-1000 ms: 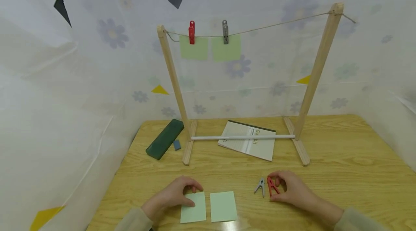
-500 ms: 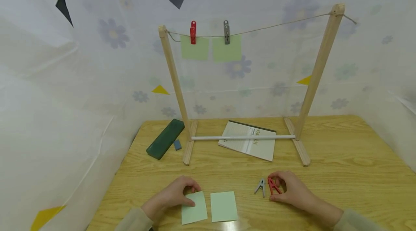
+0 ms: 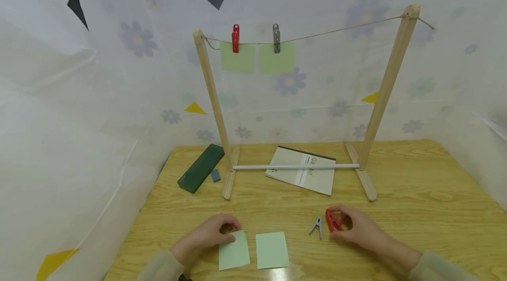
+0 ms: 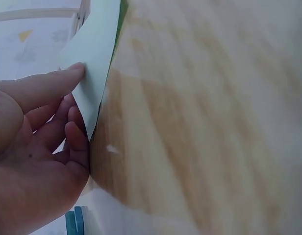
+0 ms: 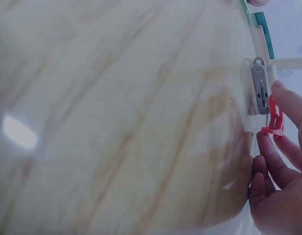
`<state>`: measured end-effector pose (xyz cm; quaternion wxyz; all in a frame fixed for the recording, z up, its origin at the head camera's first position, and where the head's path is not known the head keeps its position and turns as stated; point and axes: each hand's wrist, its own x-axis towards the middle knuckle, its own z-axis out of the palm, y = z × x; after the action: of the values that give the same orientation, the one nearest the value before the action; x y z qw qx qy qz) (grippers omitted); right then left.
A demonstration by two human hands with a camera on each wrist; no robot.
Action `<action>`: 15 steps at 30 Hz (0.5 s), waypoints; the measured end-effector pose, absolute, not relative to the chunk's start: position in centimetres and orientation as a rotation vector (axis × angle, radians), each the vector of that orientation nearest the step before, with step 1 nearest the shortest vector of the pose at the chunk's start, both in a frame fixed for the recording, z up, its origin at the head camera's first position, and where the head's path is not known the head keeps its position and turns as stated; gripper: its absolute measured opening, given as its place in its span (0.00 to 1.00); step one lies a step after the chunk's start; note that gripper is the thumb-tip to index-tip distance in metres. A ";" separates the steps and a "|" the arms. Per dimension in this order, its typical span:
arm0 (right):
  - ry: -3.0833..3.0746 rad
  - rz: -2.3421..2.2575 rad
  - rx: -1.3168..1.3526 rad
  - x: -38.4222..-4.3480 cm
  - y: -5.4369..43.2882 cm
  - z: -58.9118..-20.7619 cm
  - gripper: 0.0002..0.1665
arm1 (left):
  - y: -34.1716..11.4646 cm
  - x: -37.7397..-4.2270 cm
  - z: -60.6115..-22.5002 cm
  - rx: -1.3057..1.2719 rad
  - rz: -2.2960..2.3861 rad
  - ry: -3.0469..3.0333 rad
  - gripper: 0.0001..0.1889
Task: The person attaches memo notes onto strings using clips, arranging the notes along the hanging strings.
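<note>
My left hand point(image 3: 211, 233) pinches the upper left corner of a pale green paper note point(image 3: 235, 254), thumb on top; in the left wrist view the note point(image 4: 98, 54) bends upward at that edge. A second green note point(image 3: 272, 250) lies flat to its right. At the right, my right hand point(image 3: 358, 227) holds a red clothespin point(image 3: 332, 221) between thumb and fingers; the right wrist view shows this clothespin point(image 5: 275, 117) at the fingertips. Just left of it a grey clothespin point(image 3: 317, 227) rests on the table.
Behind stands a wooden frame point(image 3: 214, 100) with a string point(image 3: 336, 29). Two green notes hang there, under a red clip point(image 3: 235, 39) and a grey clip point(image 3: 276, 40). A notebook point(image 3: 317, 180), a dark green case point(image 3: 201, 169) and a small blue block point(image 3: 215, 175) lie near the frame's base.
The left note's edge has risen and tilted between my left fingers. My right hand has turned the red clothespin and lifted it slightly.
</note>
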<state>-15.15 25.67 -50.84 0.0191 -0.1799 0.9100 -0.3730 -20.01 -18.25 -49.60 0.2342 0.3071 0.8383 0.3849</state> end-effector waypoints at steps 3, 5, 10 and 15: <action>2.792 -1.194 -0.515 -15.1 25.8 -50.6 0.38 | -18.3 -20.1 -49.5 0.777 1.071 2.281 0.05; 2.792 -1.211 -0.518 -15.1 25.9 -50.3 0.38 | -18.3 -20.1 -49.3 0.723 1.090 2.261 0.05; 2.807 -1.232 -0.544 -15.3 26.3 -49.9 0.35 | -18.5 -20.3 -48.8 0.645 1.111 2.243 0.06; 2.800 -1.239 -0.551 -15.6 26.8 -49.6 0.33 | -18.8 -20.4 -48.5 0.648 1.111 2.265 0.06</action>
<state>-15.61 26.78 -49.57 0.0152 -0.1771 0.9000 -0.3980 -20.39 -18.77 -48.49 0.2651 0.2398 0.8385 0.4111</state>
